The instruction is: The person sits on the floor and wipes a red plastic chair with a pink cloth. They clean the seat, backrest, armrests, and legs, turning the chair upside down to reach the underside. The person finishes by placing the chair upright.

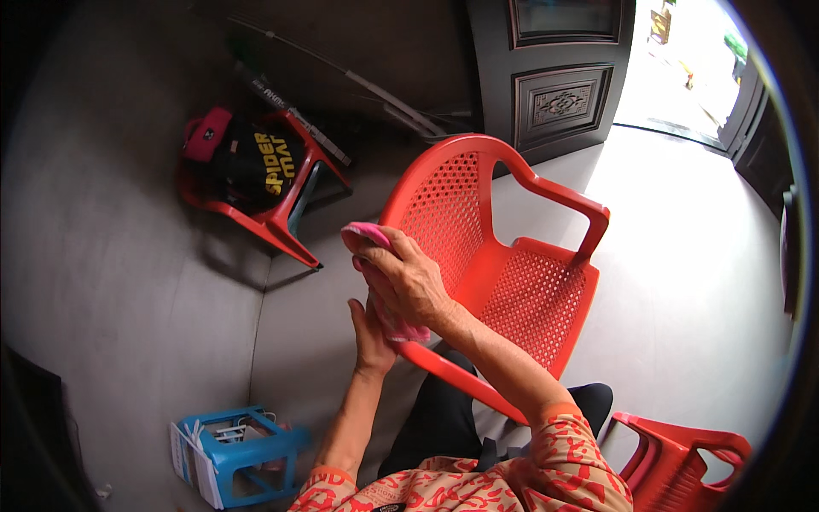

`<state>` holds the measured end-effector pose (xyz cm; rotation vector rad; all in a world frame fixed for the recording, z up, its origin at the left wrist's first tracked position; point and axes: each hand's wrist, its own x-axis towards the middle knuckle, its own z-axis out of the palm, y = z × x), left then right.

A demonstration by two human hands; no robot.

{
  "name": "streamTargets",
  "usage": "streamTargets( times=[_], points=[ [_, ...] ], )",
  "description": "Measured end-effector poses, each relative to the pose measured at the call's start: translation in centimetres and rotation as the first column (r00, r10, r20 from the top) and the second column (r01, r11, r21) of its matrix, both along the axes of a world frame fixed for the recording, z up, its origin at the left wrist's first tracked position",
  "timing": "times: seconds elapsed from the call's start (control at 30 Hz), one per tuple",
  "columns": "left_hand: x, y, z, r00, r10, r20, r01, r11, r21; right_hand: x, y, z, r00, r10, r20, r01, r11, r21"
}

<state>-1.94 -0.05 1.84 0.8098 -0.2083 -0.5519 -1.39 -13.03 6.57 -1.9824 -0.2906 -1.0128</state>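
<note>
Cloth (401, 331) lies at the chair's (536, 299) near edge between our right hand (415, 277), curled gripping it, and half-open left hand (373, 340), hold unclear.

Reaching over the red chair (490, 264) with the right forearm (499, 354), slanting up and leftward across its near armrest. Keeping the right hand (418, 277) at the left edge of the chair's backrest, back of hand up, fingers curled, wrist nearly straight. Raising the left forearm (355, 418) steeply, left of the chair. Holding the left hand (372, 343) just below the right one, thumb out, fingers mostly hidden.
</note>
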Motion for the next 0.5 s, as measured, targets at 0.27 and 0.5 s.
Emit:
streamTargets(
  times=[0.27, 0.5],
  points=[
    [-0.8, -1.2, -0.6, 0.905, 0.257, 0.340, -0.405, 0.768, 0.496, 7.8, -7.6, -0.1, 0.981, -0.192, 0.007, 0.190, 0.974, 0.127],
    [-1.0, -1.2, -0.6, 0.890, 0.264, 0.372, -0.434, 0.744, 0.509, 10.1, -13.2, -2.0, 0.948, -0.319, -0.003, 0.312, 0.924, 0.219]
  ],
)
